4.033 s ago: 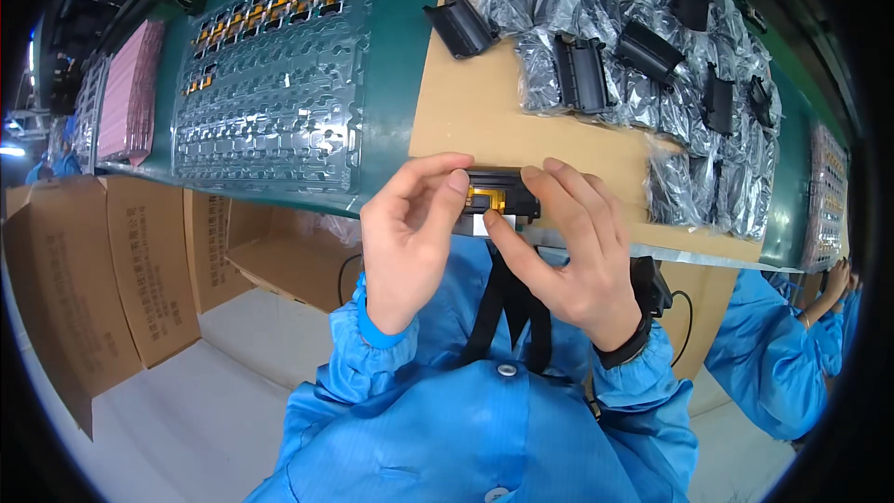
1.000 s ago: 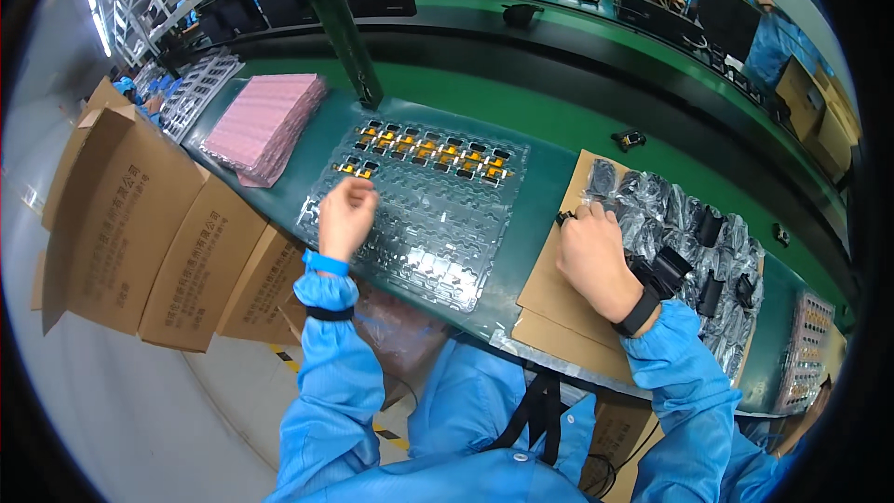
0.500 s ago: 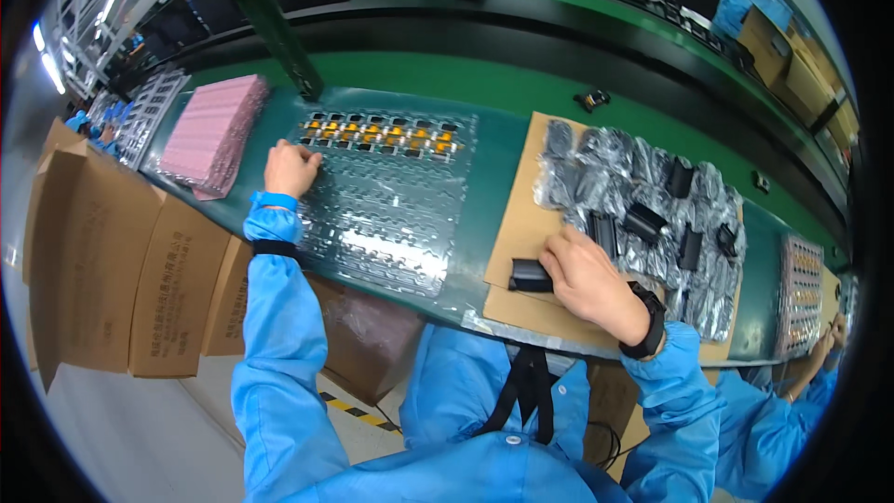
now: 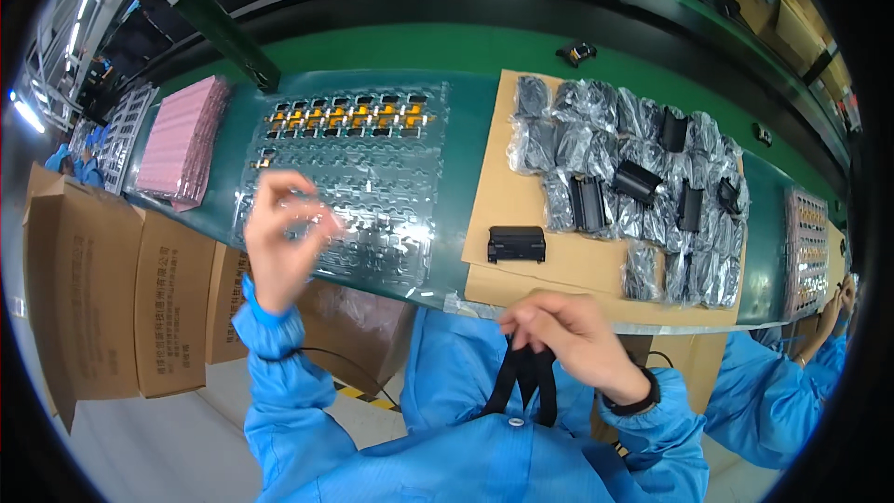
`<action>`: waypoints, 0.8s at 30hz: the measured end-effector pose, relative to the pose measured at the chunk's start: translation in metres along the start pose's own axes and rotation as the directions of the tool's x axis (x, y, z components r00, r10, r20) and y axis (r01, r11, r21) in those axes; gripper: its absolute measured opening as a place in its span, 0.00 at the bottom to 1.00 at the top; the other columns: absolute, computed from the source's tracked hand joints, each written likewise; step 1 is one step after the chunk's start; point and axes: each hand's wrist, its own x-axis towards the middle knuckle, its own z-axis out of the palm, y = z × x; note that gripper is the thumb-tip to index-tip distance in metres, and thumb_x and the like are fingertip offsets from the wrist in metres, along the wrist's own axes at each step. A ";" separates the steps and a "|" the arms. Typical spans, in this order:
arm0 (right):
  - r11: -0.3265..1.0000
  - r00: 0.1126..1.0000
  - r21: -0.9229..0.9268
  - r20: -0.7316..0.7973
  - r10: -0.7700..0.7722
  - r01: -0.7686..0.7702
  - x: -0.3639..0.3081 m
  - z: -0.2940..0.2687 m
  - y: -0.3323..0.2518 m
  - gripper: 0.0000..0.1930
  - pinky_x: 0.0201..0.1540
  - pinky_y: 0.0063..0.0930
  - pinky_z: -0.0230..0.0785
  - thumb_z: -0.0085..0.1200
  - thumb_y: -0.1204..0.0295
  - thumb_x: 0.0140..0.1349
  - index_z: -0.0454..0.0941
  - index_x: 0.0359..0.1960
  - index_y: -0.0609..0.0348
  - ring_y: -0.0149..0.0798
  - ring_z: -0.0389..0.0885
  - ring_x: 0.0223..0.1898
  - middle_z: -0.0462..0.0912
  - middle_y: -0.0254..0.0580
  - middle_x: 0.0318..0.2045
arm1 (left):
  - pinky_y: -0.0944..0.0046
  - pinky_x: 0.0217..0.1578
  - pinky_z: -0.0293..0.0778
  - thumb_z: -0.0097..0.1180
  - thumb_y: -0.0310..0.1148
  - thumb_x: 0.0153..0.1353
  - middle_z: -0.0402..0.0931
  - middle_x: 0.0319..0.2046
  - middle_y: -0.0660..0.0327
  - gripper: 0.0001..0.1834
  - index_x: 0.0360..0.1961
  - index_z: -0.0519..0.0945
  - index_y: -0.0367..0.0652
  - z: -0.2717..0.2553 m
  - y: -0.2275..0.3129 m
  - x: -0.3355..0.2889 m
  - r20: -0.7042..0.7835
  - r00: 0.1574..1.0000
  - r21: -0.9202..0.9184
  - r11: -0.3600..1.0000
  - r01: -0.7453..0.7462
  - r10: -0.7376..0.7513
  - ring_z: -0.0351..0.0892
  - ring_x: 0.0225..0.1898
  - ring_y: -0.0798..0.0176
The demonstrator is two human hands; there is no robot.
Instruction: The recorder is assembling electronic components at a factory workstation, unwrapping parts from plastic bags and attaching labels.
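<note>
My left hand (image 4: 284,233) is raised over the near left part of a clear plastic tray (image 4: 372,247). Its fingers are curved and apart, a little blurred, and nothing shows in them. The tray's far rows hold several small black, orange and silver parts (image 4: 349,116); one single part (image 4: 264,159) sits in a lower row at the left. My right hand (image 4: 577,340) is in front of my body at the table's edge, fingertips drawn together beside black straps (image 4: 526,373). Whatever they may hold is hidden. A black plastic housing (image 4: 517,243) lies untouched on the cardboard (image 4: 484,196).
Several film-wrapped black pieces (image 4: 643,270) and bare black housings (image 4: 637,183) cover the cardboard. Pink bubble-wrap sheets (image 4: 182,135) are stacked at left, above open cartons (image 4: 102,289). Another filled tray (image 4: 805,242) and a co-worker's sleeve (image 4: 773,391) are at far right.
My right hand has left the black housing and drawn back toward my body. My left hand has lifted from the tray's edge, and a single part shows near there. The view has shifted.
</note>
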 end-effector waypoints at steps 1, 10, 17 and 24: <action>0.982 0.991 0.148 0.077 0.105 -0.116 0.004 0.008 0.000 0.14 0.33 0.22 0.69 0.48 0.67 0.73 0.81 0.43 0.66 0.27 0.79 0.33 0.83 0.39 0.33 | 0.57 0.45 0.73 0.74 0.28 0.38 0.74 0.38 0.57 0.10 0.25 0.86 0.44 0.007 0.016 -0.014 0.080 0.993 -0.068 0.994 -0.081 0.086 0.76 0.43 0.54; 0.854 0.925 0.454 0.371 0.078 -0.254 -0.003 0.040 0.006 0.12 0.35 0.16 0.70 0.54 0.68 0.71 0.82 0.43 0.67 0.21 0.78 0.35 0.83 0.34 0.32 | 0.59 0.39 0.68 0.79 0.33 0.30 0.81 0.41 0.66 0.18 0.28 0.89 0.59 0.043 0.085 -0.068 0.121 0.872 -0.424 0.819 -0.386 0.474 0.77 0.46 0.58; 0.852 0.997 0.521 0.077 0.009 -0.048 -0.006 0.026 0.015 0.06 0.40 0.20 0.72 0.59 0.76 0.66 0.84 0.40 0.68 0.25 0.80 0.37 0.83 0.38 0.34 | 0.61 0.42 0.74 0.74 0.27 0.48 0.81 0.40 0.56 0.11 0.34 0.86 0.40 0.053 0.095 -0.078 0.225 0.974 -0.487 0.870 0.077 0.039 0.79 0.41 0.57; 0.895 0.994 0.441 -0.111 -0.014 0.061 -0.007 0.026 0.013 0.06 0.38 0.20 0.72 0.59 0.79 0.64 0.84 0.41 0.67 0.27 0.80 0.36 0.81 0.39 0.32 | 0.63 0.39 0.74 0.67 0.21 0.54 0.82 0.35 0.55 0.07 0.36 0.86 0.36 0.076 0.108 -0.090 0.364 0.913 -0.513 0.778 0.362 -0.185 0.80 0.36 0.59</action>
